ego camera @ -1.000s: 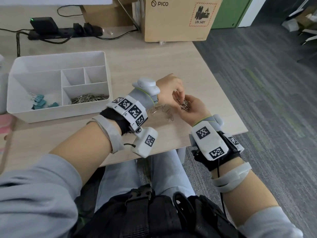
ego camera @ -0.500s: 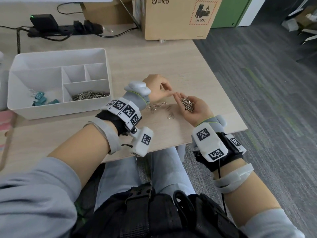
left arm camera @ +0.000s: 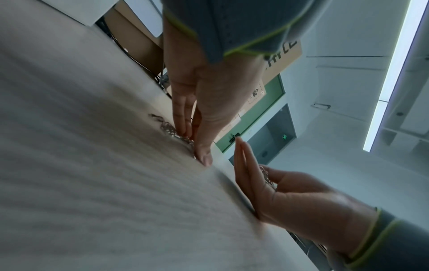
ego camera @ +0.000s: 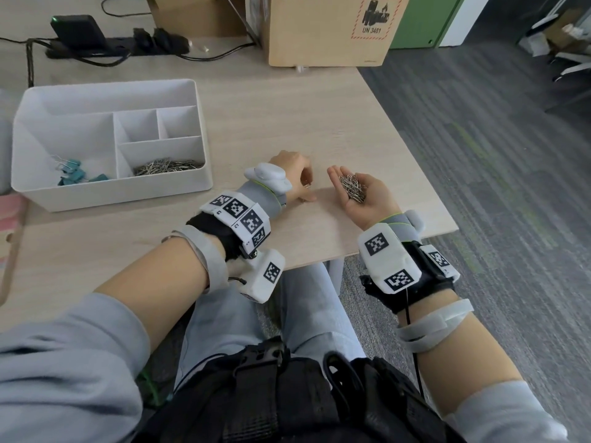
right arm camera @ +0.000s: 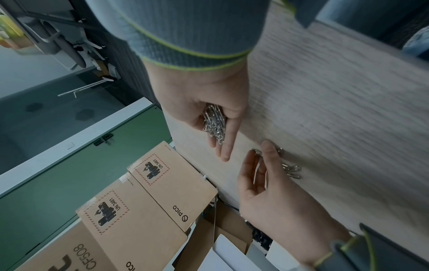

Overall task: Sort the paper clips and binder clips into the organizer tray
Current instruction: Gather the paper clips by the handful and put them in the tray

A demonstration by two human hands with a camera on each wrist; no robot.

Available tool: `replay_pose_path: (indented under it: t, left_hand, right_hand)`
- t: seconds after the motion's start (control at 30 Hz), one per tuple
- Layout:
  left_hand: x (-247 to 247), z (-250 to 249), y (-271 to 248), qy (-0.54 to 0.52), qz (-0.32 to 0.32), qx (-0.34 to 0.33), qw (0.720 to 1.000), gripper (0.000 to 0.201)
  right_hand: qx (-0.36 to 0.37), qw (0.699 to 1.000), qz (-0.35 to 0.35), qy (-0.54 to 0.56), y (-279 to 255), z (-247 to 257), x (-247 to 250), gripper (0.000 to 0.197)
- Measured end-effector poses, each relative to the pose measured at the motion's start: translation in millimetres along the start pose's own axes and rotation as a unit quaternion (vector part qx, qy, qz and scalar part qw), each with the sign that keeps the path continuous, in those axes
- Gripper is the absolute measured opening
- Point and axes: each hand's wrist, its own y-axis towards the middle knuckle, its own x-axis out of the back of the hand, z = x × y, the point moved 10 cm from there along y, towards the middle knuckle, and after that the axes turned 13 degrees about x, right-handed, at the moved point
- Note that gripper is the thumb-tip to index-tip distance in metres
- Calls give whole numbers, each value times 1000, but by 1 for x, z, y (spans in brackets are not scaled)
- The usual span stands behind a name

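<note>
My right hand (ego camera: 344, 180) lies palm up near the table's right edge, its fingers nearly straight, and carries a heap of silver paper clips (ego camera: 352, 188) (right arm camera: 214, 122). Just left of it my left hand (ego camera: 303, 186) (left arm camera: 195, 144) reaches down, straight fingertips and thumb touching a few loose paper clips (left arm camera: 167, 126) (right arm camera: 291, 170) on the table. In the head view that hand hides most of them. The white organizer tray (ego camera: 128, 195) stands at the left. It has teal binder clips (ego camera: 75, 175) in its big left compartment and paper clips (ego camera: 166, 166) in its front right one.
A cardboard box (ego camera: 329, 30) stands at the back of the wooden table (ego camera: 256, 116), with a power strip and cables (ego camera: 112, 47) to its left. The table's right edge (ego camera: 412, 174) runs close to my right hand, carpet beyond it. A pink object (ego camera: 9, 215) lies far left.
My left hand has left the right palm and gone down onto the loose clips on the table. The right hand has opened flatter, palm up, still carrying its heap.
</note>
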Motion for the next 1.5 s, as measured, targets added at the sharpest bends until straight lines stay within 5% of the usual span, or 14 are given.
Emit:
replay_pose_path:
  t: [0.13,0.33,0.73,1.13,1.33,1.5]
  left_hand:
    - [7,8,-1,-49,7,-2,999,28]
    - [11,24,-5,-28,-20,4,999,50]
    - [2,16,5,11,11,35,999,19]
    - [3,13,13,78,35,28,996,20]
    - [36,-11,3,-37,-13,-46,998,20]
    - [35,-42,-5,-10,10,-112,994,17]
  right_hand:
    - [10,1000,2,0,-1,0,-2,32]
    - [19,1000,9,-7,-1,-1,-4,32]
    - [12,1000,20,-11,4,-3,-4,32]
    - [9,1000,12,-22,4,0,-1,32]
    - [9,997,25,-66,7,-7,-5,31]
    - [-18,994,58,-91,6,-25,-18,27]
